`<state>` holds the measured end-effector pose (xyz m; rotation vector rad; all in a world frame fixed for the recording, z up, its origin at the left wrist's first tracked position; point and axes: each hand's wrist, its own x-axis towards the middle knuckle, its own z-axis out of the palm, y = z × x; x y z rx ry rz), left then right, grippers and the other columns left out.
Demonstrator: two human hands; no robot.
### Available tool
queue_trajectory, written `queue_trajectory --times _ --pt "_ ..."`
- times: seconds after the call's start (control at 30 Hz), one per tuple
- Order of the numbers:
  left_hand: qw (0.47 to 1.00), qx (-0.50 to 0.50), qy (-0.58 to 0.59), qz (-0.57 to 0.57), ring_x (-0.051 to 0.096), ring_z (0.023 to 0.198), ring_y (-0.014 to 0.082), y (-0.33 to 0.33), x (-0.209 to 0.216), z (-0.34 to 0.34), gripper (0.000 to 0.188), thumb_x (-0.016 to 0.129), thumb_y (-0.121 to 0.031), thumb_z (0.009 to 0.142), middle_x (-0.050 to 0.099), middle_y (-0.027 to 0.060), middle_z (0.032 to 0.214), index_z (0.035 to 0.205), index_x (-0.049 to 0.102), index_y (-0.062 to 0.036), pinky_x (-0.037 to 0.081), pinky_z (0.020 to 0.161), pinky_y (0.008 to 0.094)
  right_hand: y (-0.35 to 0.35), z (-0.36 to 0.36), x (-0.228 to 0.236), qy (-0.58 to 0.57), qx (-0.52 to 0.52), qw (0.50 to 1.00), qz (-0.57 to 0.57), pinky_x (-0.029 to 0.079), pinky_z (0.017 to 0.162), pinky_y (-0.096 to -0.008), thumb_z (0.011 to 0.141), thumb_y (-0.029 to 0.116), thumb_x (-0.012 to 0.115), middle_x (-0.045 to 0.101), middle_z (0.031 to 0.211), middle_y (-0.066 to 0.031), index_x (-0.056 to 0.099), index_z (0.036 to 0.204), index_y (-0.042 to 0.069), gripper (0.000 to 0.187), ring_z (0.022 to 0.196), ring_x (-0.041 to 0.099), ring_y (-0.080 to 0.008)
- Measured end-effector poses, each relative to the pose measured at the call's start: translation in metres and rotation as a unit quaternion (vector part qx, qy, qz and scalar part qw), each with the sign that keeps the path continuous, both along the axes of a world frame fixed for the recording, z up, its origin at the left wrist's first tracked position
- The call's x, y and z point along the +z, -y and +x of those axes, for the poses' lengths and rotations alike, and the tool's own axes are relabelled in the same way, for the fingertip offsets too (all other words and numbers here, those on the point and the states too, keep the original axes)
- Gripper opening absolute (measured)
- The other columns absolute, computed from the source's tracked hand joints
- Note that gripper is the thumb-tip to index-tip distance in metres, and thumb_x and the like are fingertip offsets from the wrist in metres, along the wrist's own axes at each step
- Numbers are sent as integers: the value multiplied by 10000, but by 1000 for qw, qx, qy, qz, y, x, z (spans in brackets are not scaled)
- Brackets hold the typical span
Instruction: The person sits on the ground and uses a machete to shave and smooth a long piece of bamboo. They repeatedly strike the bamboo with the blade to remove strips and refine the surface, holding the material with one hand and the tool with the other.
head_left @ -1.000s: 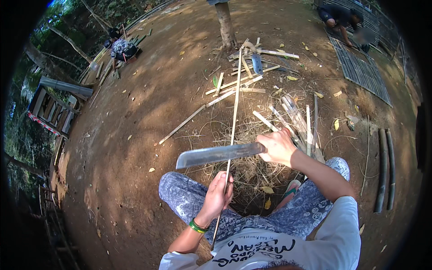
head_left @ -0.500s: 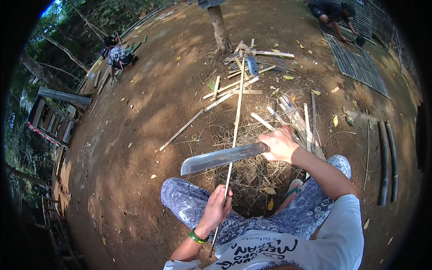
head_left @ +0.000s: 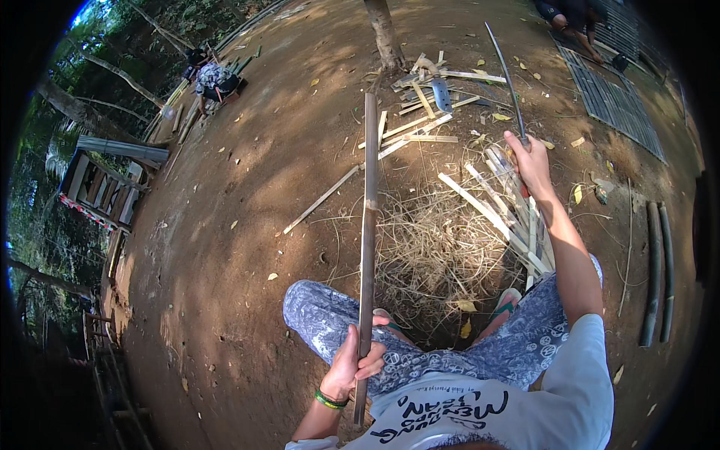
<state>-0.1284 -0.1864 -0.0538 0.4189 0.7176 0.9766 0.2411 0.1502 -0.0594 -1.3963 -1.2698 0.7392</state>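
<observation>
I'm gripping a long bamboo strip (head_left: pixel 367 225) in my left hand (head_left: pixel 354 365) near the bottom centre, holding it upright. My right hand (head_left: pixel 531 161) is clenching a machete (head_left: pixel 504 71), raising it toward the upper right. Cut bamboo slats (head_left: pixel 495 214) and shavings (head_left: pixel 431 255) are lying on bare dirt ground (head_left: pixel 247 210) before my knees.

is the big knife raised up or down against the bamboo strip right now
Raised. The right hand holds the long knife with its blade pointing up and away, clear of the bamboo strip gripped in the left hand.
</observation>
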Motion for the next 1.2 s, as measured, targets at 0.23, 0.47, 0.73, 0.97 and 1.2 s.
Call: queue_trajectory --times 0.23,0.47,0.73,0.97,1.2 --pt "998 1 52 33 361 421 49 -33 1 1 579 257 -508 1069 386 -16 645 1374 411 -41 320 386 192 23 -15 -2 55 76 988 124 333 493 -285 887 244 710 518 573 14 593 751 26 282 522 438 -71" --pt "984 33 -143 106 454 471 76 -72 19 14 560 306 -387 1091 483 9 742 1472 335 23 397 437 199 53 -46 8 188 97 977 11 406 562 -367 889 435 708 518 565 -55 722 879 38 398 544 489 -169" --pt "975 53 -172 130 454 420 90 -119 20 49 526 357 -322 1089 484 19 618 1554 217 -120 397 365 211 108 -100 -3 261 305 912 87 407 485 -431 811 610 707 511 499 -136 572 662 36 609 456 529 -324" --pt "976 5 -165 141 439 396 88 -127 13 54 557 370 -340 1086 456 -1 563 1559 212 -92 401 359 205 105 -101 -5 307 272 875 256 454 516 -463 725 799 639 578 551 -94 575 684 77 726 514 620 -323" --pt "978 -16 -143 152 393 383 79 -103 32 60 551 365 -301 1089 410 -8 567 1576 179 -121 380 353 205 48 -55 21 230 146 962 19 474 492 -414 864 746 542 545 462 -73 630 671 52 726 460 590 -243"
